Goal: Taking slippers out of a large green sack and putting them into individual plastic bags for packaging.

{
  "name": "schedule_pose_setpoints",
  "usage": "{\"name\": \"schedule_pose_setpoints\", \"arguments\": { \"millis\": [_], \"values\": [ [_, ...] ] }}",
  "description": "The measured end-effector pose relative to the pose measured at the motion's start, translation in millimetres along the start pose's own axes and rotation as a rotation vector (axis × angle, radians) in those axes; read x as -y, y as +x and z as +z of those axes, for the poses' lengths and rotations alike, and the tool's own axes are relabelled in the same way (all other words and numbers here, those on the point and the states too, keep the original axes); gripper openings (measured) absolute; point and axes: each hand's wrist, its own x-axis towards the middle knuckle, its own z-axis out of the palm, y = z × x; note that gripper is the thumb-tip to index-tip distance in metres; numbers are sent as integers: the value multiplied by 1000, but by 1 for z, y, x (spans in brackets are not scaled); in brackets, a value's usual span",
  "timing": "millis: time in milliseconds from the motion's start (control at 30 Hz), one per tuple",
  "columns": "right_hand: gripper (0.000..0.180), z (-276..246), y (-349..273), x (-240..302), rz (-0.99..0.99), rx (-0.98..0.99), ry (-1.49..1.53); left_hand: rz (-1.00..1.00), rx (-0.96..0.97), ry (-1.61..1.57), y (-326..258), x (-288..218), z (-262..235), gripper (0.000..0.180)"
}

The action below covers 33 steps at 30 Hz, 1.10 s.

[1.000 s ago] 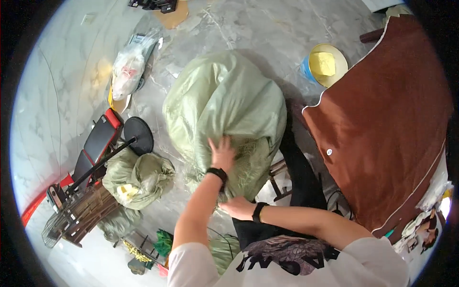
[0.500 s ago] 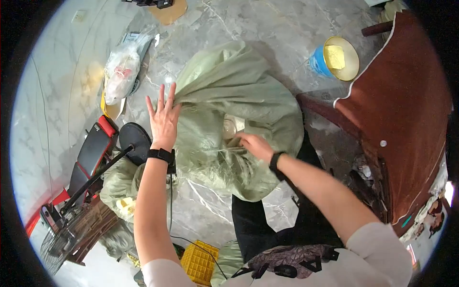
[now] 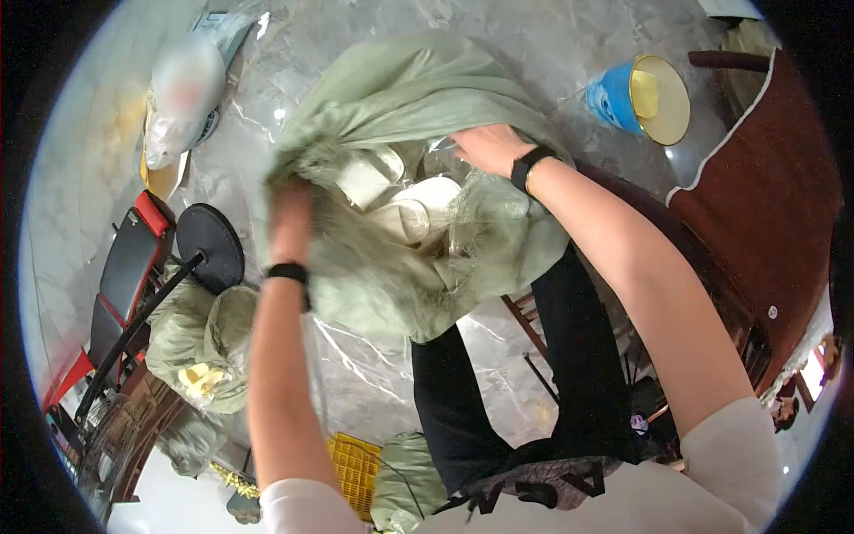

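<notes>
A large pale green woven sack (image 3: 418,98) stands on the floor in front of my legs, its mouth spread wide. Inside lie several white pieces (image 3: 429,198) with broad curved straps, looking like slippers. My right hand (image 3: 492,149) is at the far right part of the mouth, its fingers closed on the sack's edge. At the left side of the mouth is my left hand (image 3: 292,218), smeared by motion, with its fingers partly hidden against the fabric. Folds of the sack cover whatever lies deeper.
At the far right a blue bucket (image 3: 614,98) lies tilted near a brown-covered piece of furniture (image 3: 756,214). An exercise bench (image 3: 133,262) and a round black base (image 3: 210,247) stand left. Another green sack (image 3: 200,334) and a yellow crate (image 3: 353,476) are nearer me.
The sack's mouth has been opened wide, exposing the white pieces. My right hand moved up and away from me; my left hand dropped from spread fingers above the sack to its left rim.
</notes>
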Motion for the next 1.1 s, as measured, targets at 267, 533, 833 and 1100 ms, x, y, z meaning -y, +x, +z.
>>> {"name": "schedule_pose_setpoints", "arguments": {
  "millis": [267,533,833,1100],
  "values": [
    [18,22,-51,-12,-336,-274,-146,260,-564,-18,-33,-3,-100,36],
    [17,88,-177,-63,-86,509,-239,583,-264,-606,-67,-115,-72,38],
    [37,62,-86,49,-123,-41,290,-129,161,-839,-172,-21,78,24],
    [55,15,54,39,49,-179,131,-313,-806,-856,-124,-58,-188,22]
  ]
}}
